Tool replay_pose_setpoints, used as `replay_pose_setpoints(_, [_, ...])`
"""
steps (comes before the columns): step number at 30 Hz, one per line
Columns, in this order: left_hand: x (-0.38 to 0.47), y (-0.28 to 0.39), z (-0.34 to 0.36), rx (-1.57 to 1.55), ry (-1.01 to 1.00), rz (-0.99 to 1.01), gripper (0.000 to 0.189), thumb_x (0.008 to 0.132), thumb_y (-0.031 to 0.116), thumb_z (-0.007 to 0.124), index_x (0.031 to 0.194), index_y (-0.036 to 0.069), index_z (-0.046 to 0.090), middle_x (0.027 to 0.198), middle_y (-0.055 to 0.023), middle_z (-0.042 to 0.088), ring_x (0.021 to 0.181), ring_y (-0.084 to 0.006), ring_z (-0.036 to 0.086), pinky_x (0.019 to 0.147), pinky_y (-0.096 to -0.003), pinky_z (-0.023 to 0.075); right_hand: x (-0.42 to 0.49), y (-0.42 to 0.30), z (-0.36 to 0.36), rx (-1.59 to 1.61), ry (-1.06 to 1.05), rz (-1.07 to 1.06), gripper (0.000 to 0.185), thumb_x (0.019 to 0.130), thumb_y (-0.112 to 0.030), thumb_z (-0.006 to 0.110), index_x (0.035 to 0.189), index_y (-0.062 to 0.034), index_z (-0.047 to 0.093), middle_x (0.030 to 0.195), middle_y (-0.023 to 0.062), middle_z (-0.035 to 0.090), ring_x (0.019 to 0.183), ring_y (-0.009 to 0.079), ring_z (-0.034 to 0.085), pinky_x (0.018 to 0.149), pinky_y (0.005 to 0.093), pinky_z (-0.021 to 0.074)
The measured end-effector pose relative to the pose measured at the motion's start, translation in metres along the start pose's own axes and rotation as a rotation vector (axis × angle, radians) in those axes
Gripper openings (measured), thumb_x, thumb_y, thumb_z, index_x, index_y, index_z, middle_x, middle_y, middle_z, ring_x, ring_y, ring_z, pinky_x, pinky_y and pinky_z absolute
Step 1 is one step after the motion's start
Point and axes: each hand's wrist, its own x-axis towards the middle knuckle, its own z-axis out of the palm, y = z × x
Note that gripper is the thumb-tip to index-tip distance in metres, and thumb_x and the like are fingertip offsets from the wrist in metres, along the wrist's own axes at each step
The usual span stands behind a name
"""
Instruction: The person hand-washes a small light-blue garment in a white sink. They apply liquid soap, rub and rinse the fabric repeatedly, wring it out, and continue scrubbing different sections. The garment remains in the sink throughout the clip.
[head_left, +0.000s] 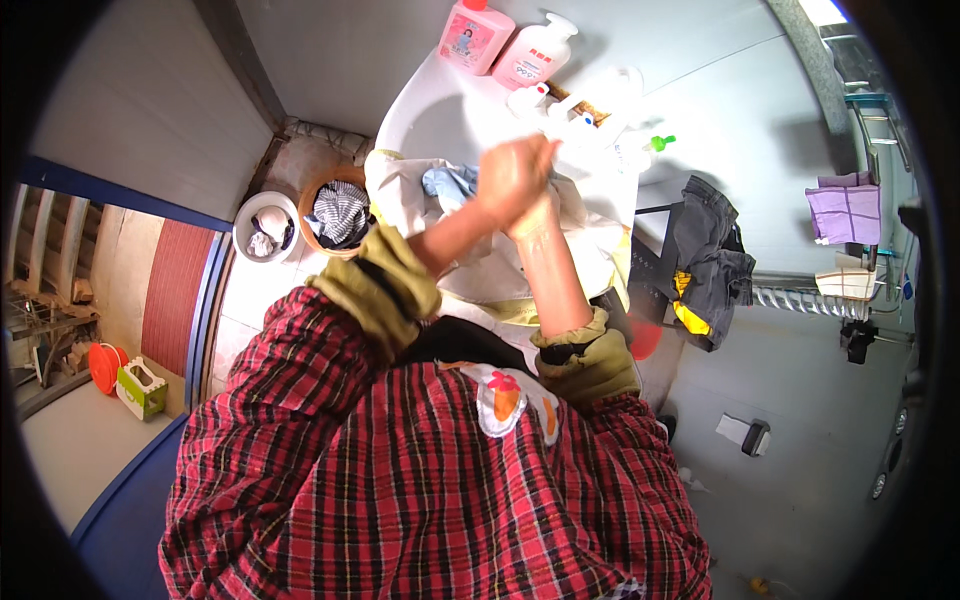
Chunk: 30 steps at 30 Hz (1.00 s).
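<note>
Both hands are together over a white washbasin, with wet-looking skin and some blur. My left hand has its fingers curled and lies across my right hand, which is mostly hidden behind it. Whether either hand grips cloth does not show. Beneath them a white cloth or garment with yellowish edging spreads over the basin and its front rim. Light blue fabric lies bunched on it, just left of my hands. Olive cuffs are pushed up on both forearms.
A pink bottle and a pump bottle stand behind the basin, near a white tap. Left on the floor are a grey bowl and an orange basin holding clothes. Dark trousers hang at right.
</note>
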Motion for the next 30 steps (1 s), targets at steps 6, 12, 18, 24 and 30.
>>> replay_pose_setpoints(6, [-0.007, 0.001, -0.002, 0.011, -0.105, -0.022, 0.031, 0.083, 0.028, 0.051, 0.064, 0.004, 0.049, 0.062, -0.0193, 0.053, 0.059, -0.0392, 0.052, 0.054, -0.0453, 0.0401, -0.002, 0.002, 0.007, 0.217, -0.36, 0.061, 0.035, 0.09, -0.033, 0.033, 0.114, -0.0117, 0.046, 0.107, 0.003, 0.054, 0.096, 0.0171, 0.053, 0.084, 0.0319, 0.0417])
replay_pose_setpoints(12, [0.004, -0.044, -0.003, -0.209, 0.057, -0.271, 0.035, 0.084, 0.031, 0.051, 0.063, 0.003, 0.053, 0.053, -0.014, 0.052, 0.051, -0.0266, 0.053, 0.051, -0.0397, 0.039, -0.032, -0.004, 0.039, -0.011, 0.075, 0.023, 0.033, 0.09, -0.034, 0.035, 0.111, -0.0127, 0.05, 0.106, 0.0, 0.057, 0.098, 0.0145, 0.054, 0.086, 0.0328, 0.0417])
replay_pose_setpoints(18, [-0.002, -0.073, -0.022, -1.19, -0.094, -0.771, 0.029, 0.086, 0.032, 0.051, 0.073, 0.006, 0.056, 0.063, -0.0005, 0.053, 0.055, -0.0083, 0.046, 0.05, -0.0227, 0.0369, -0.06, -0.038, 0.03, 0.079, -0.043, -0.131, 0.036, 0.083, -0.02, 0.055, 0.114, -0.0023, 0.047, 0.106, 0.0089, 0.054, 0.097, 0.02, 0.051, 0.081, 0.0322, 0.0433])
replay_pose_setpoints(24, [-0.007, -0.064, -0.046, -0.677, 0.063, -0.542, 0.032, 0.085, 0.035, 0.052, 0.082, 0.004, 0.057, 0.069, -0.0002, 0.054, 0.054, -0.0082, 0.045, 0.051, -0.0206, 0.0368, -0.055, -0.039, 0.009, -0.009, -0.223, -0.145, 0.037, 0.075, 0.003, 0.049, 0.113, -0.0002, 0.047, 0.105, 0.0112, 0.053, 0.096, 0.0215, 0.051, 0.083, 0.0349, 0.0421])
replay_pose_setpoints(30, [-0.016, -0.051, -0.056, -0.306, -0.135, -0.546, 0.051, 0.076, 0.046, 0.057, 0.062, -0.003, 0.062, 0.066, -0.0116, 0.058, 0.064, -0.0147, 0.054, 0.063, -0.0288, 0.0421, -0.05, -0.044, 0.0, 0.015, -0.175, -0.087, 0.03, 0.074, 0.005, 0.05, 0.104, 0.002, 0.049, 0.101, 0.0117, 0.055, 0.092, 0.0217, 0.053, 0.084, 0.0342, 0.0413])
